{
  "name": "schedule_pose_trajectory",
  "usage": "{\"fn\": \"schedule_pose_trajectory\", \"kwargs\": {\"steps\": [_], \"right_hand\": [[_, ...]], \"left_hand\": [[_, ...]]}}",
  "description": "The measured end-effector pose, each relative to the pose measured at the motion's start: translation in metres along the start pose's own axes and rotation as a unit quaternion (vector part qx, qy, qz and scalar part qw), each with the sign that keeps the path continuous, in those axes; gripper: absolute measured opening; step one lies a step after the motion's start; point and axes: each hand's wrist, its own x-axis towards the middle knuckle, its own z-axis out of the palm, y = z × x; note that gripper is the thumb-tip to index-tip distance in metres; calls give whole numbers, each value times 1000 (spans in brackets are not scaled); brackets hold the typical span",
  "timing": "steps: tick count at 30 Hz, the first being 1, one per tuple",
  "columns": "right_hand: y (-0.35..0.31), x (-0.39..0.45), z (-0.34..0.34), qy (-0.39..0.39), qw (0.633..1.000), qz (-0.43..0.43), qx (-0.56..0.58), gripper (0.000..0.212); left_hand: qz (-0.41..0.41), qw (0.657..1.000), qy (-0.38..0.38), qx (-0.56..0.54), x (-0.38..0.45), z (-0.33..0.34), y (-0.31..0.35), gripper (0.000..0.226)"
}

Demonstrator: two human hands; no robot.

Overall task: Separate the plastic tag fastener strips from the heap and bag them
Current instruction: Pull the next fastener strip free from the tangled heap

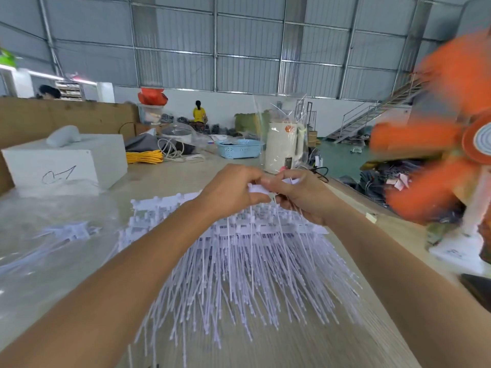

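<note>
Centre frame: left hand (229,187) and right hand (300,193) pinch one white fastener strip (259,189) above the heap (239,261) on a pale wooden table (305,346); corrugated-metal warehouse walls (252,43) behind.

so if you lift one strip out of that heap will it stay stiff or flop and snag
Probably floppy: the strip pinched between the left hand and right hand trails thin filaments that hang down. Likely light, since fingertips alone hold it. It may snag, as the filaments in the heap lie crossed and tangled.
</note>
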Motion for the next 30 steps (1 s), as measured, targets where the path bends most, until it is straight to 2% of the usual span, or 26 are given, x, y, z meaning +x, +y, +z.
{"fn": "schedule_pose_trajectory", "kwargs": {"steps": [4,7,13,17,20,24,27,30], "right_hand": [[6,1,-3,-4,999,-33,-28,20],[10,0,-3,-13,997,-60,-42,19],[13,-10,-2,-12,986,-129,-109,19],[15,-16,1,-7,980,-144,-136,17],[16,-17,-2,8,979,-153,-131,20],[14,-22,-17,27,984,-156,-86,22],[8,-22,-26,79,987,-139,12,23],[0,-17,-31,161,973,-96,135,34]], "left_hand": [[-4,999,-34,35,-3,3,-4,21],[-11,996,-78,53,-2,4,-3,20],[-9,992,-125,2,-3,2,-2,20],[-24,988,-148,-37,-4,2,-3,21],[-67,986,-135,-75,-6,2,-12,44],[-90,987,-124,-41,-14,3,-31,26],[-91,989,-97,-58,-15,5,-34,39],[-90,989,-104,-52,-13,5,-29,49]]}}
